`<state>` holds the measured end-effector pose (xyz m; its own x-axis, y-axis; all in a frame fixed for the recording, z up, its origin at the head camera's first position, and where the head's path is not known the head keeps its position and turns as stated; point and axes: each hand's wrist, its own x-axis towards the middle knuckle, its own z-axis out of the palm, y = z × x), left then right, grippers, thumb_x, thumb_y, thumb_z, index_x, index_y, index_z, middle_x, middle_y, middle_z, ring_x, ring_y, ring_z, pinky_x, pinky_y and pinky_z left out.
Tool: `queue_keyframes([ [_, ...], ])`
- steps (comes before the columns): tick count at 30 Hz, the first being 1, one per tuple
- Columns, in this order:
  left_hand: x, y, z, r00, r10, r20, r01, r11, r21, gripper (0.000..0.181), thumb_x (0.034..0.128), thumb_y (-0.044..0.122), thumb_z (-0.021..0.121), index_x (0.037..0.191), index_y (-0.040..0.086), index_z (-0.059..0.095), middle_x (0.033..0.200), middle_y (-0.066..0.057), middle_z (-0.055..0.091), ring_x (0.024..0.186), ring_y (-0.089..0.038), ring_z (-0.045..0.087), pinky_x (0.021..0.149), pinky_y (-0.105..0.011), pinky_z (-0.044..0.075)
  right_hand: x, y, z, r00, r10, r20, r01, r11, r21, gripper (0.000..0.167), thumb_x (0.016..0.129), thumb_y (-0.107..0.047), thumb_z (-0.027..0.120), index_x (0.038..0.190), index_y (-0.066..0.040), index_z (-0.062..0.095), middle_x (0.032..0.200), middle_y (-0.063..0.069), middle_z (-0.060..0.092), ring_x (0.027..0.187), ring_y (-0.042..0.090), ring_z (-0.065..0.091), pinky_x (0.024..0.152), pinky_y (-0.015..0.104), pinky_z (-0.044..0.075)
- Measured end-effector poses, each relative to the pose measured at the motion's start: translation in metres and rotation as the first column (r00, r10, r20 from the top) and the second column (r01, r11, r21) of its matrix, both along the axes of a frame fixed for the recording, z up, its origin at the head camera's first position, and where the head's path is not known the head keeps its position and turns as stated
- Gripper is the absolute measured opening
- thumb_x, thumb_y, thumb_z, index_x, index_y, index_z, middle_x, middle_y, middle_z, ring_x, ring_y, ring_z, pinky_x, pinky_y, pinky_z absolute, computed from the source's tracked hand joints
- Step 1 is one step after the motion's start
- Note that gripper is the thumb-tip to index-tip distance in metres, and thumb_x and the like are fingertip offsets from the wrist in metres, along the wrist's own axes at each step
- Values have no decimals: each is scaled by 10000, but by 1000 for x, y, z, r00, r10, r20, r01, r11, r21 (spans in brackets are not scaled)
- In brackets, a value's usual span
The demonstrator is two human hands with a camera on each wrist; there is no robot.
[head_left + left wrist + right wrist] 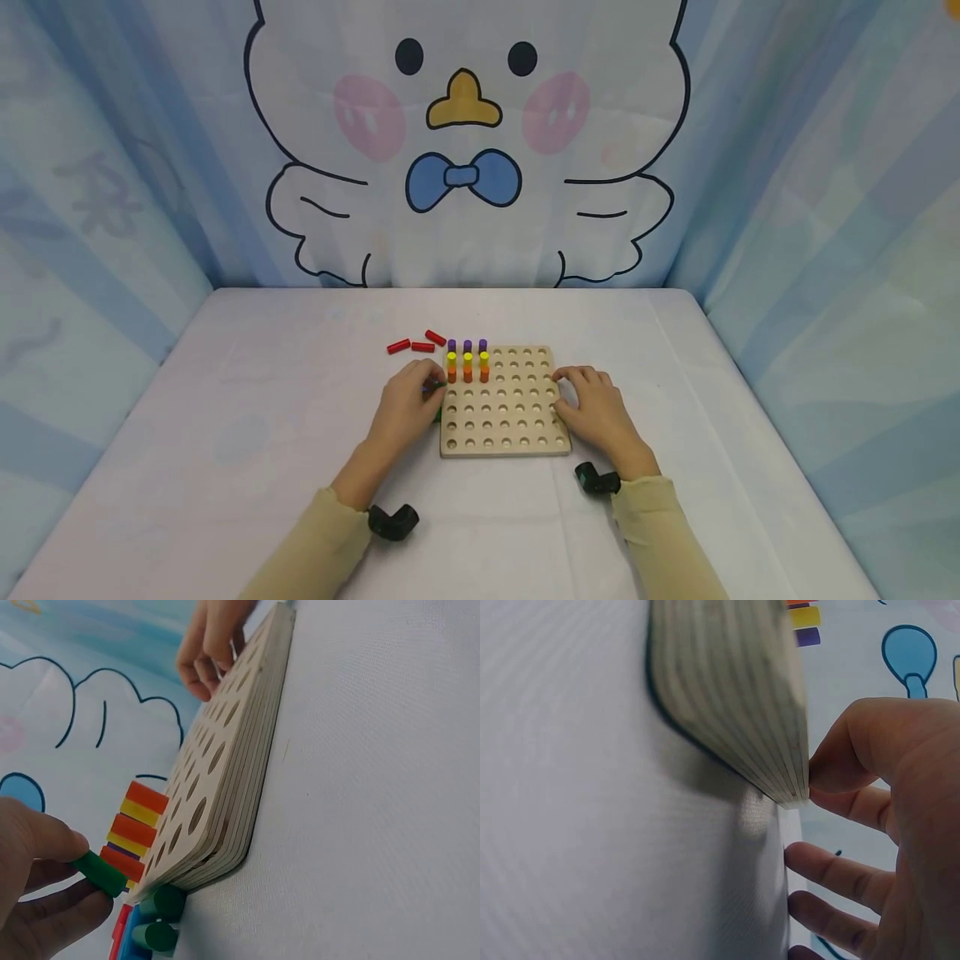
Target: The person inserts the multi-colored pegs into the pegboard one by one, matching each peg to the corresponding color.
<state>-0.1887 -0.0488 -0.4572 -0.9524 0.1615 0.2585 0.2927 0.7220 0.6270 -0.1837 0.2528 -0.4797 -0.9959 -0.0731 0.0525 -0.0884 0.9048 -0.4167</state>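
Observation:
A pale wooden board (505, 417) with rows of round holes lies on the table. My left hand (405, 404), at its left side, pinches a green peg (101, 874) between thumb and fingers, close to the orange pegs. Upright in the board's far-left holes stand purple pegs (467, 345), yellow pegs (468, 359) and orange pegs (468, 376), 3 of each colour. On the opposite side my right hand (596, 412) touches the board's right edge with thumb and index finger. In the right wrist view its other fingers (840, 877) are spread apart, holding nothing.
Loose red pegs (423, 347) lie on the white tablecloth (262, 400) behind the left hand. Beside the board's left edge are more green pegs (163, 902) and a blue peg (136, 936), largely hidden from the head view. A printed curtain (465, 242) hangs behind the table.

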Motion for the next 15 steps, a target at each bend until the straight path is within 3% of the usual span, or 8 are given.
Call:
queue_keyframes([
  [6, -4, 6, -4, 1000, -17, -4, 17, 998, 64, 139, 927, 53, 752, 1001, 97, 643, 1000, -57, 663, 926, -181, 672, 799, -314, 596, 0, 0, -1, 1000, 0, -4, 0, 1000, -3, 375, 923, -232, 610, 1288, -144, 613, 1426, 199, 556, 1347, 467, 465, 1092, 668, 371],
  [15, -8, 11, -10, 1000, -24, 8, 23, 996, 82, 136, 938, 55, 741, 1011, 108, 639, 1008, -32, 652, 960, -170, 689, 782, -286, 593, 0, 0, -2, 1000, 0, -10, 0, 1000, -7, 369, 929, -231, 609, 1289, -149, 616, 1426, 189, 556, 1348, 455, 464, 1097, 663, 367],
])
